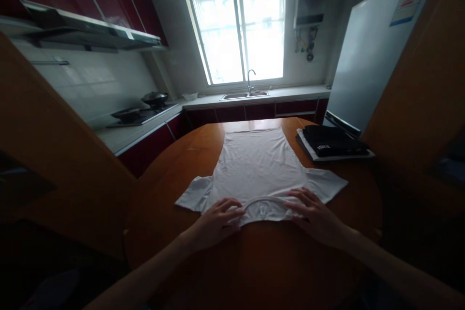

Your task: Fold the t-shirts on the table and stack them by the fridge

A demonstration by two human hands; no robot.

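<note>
A white T-shirt (259, 164) lies spread flat on the round wooden table (163, 169), its neckline toward me and its hem at the far edge. Its short sleeves stick out to both sides. My left hand (220, 220) rests on the shirt left of the collar, fingers apart. On the other side of the collar, my right hand (314, 215) lies on the fabric, its fingers also spread. Neither hand grips the cloth.
Folded dark and white clothes (330, 143) are stacked at the table's right rear. Beyond are a counter with a sink (245, 95), a stove with a lidded pan (155, 98) and a fridge (370, 53) at right.
</note>
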